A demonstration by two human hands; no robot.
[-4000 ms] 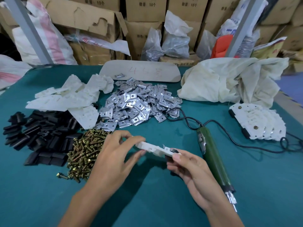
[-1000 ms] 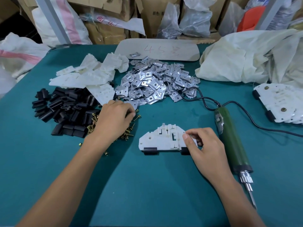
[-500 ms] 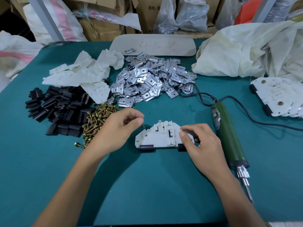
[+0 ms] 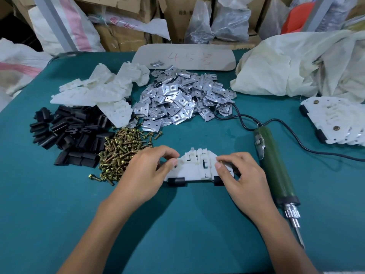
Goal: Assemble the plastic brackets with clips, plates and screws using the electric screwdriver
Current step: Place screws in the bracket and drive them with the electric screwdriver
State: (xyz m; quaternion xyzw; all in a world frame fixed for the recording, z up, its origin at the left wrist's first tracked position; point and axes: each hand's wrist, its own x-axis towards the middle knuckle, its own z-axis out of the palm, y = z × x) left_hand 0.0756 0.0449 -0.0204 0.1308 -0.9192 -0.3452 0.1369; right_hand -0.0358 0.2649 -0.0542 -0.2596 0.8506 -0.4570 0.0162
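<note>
A white plastic bracket (image 4: 195, 168) lies flat on the green table (image 4: 187, 224), with two black clips on its near edge. My left hand (image 4: 147, 173) pinches a small screw at the bracket's left end. My right hand (image 4: 240, 173) pinches another screw at its right end. The green electric screwdriver (image 4: 274, 165) lies untouched to the right of my right hand, bit pointing toward me. Piles sit behind: brass screws (image 4: 122, 151), black clips (image 4: 69, 135), metal plates (image 4: 183, 99), white brackets (image 4: 102, 93).
Finished brackets (image 4: 333, 123) are stacked at the right edge. The screwdriver's black cord (image 4: 243, 119) curls across the table behind it. A crumpled white cloth (image 4: 296, 64) and a flat board (image 4: 183, 57) lie at the back, with boxes and bags beyond.
The bracket was held in the air, then laid on the table. My left hand went to the screw pile and has come back to the bracket's left end with a screw.
</note>
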